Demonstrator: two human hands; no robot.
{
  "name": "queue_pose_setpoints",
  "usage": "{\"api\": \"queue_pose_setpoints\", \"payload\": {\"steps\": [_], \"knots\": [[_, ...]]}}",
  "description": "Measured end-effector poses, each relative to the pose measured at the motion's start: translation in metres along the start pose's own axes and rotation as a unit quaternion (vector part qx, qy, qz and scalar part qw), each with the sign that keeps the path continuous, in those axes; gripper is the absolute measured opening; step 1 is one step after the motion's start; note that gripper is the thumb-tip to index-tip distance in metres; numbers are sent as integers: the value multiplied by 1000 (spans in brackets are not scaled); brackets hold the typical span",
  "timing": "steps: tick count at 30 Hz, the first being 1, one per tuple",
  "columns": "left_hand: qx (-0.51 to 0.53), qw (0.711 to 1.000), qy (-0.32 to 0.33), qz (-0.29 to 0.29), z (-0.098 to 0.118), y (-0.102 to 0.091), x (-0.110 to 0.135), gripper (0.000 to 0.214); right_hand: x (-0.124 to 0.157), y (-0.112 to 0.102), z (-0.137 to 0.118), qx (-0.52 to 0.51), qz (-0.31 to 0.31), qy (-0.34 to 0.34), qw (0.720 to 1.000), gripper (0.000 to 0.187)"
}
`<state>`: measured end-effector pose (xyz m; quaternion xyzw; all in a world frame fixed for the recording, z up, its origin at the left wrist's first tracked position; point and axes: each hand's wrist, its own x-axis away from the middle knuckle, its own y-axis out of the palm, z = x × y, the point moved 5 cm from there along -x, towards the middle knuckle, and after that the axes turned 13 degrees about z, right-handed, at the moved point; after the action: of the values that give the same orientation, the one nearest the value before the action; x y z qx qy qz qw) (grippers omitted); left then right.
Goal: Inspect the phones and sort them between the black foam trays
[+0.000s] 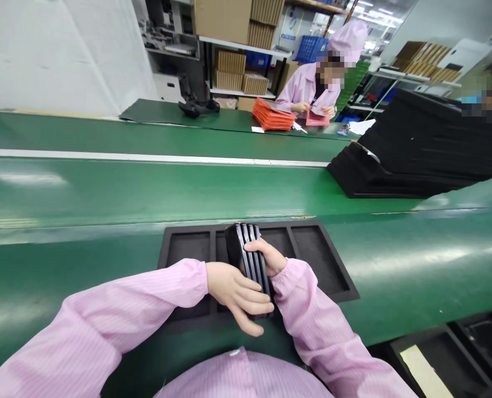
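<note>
Black slabs (255,266) are bunched side by side over the compartmented tray (312,249) in the head view, gripped by the right hand (270,256); the left hand (238,293), fingers spread, overlaps their near end, contact unclear, green worktop (395,260) beneath

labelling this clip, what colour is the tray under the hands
The tray is black, seen best in the head view.

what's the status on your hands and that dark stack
Right hand gripping stack of flat dark pieces. Stack over black tray, resting or lifted unclear. Left hand open across stack's near end, partly hiding it.
</note>
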<state>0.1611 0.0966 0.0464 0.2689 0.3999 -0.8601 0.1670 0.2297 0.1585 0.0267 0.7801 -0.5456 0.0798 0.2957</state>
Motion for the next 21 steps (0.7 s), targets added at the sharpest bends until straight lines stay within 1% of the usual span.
{"api": "queue_pose_setpoints", "payload": {"steps": [3,4,5,6,7,8,9,10,11,12,13,14,15,17,19,21], "knots": [[-16,999,-19,-20,-5,8,10,46,-2,-4,0,-17,6,-17,1000,74],[-25,999,-24,-15,-6,10,13,45,-1,-4,-1,-21,9,-26,999,73],[-35,999,-23,4,-5,12,15,41,0,-4,-2,-24,14,-37,999,71],[-51,997,-21,51,-4,11,17,35,1,-4,-2,-27,22,-47,998,69],[-77,987,-30,135,-3,7,20,30,1,-3,-2,-31,31,-57,997,67],[-112,960,-62,250,-4,-2,24,27,2,-3,-1,-35,40,-66,996,66],[-150,906,-122,376,-7,-13,31,29,1,-2,2,-38,48,-67,996,67],[-176,829,-204,491,-10,-22,42,34,1,0,5,-41,56,-62,996,68],[-174,744,-293,574,-14,-29,53,41,0,2,10,-45,64,-53,996,68],[-140,677,-373,619,-18,-32,60,47,-2,5,14,-50,76,-43,995,67],[-81,638,-431,633,-24,-33,63,51,-5,7,18,-57,89,-37,994,66],[-10,623,-463,630,-31,-34,62,51,-8,10,20,-66,105,-36,992,63],[56,621,-473,622,-37,-38,59,50,-13,14,21,-78,121,-40,989,60],[135,620,-459,622,-48,-51,56,44,-26,20,20,-100,146,-56,983,56],[154,612,-434,643,-57,-68,58,36,-41,26,16,-112,156,-71,979,54],[154,609,-412,660,-63,-80,62,29,-52,30,10,-111,154,-79,979,54]]}}
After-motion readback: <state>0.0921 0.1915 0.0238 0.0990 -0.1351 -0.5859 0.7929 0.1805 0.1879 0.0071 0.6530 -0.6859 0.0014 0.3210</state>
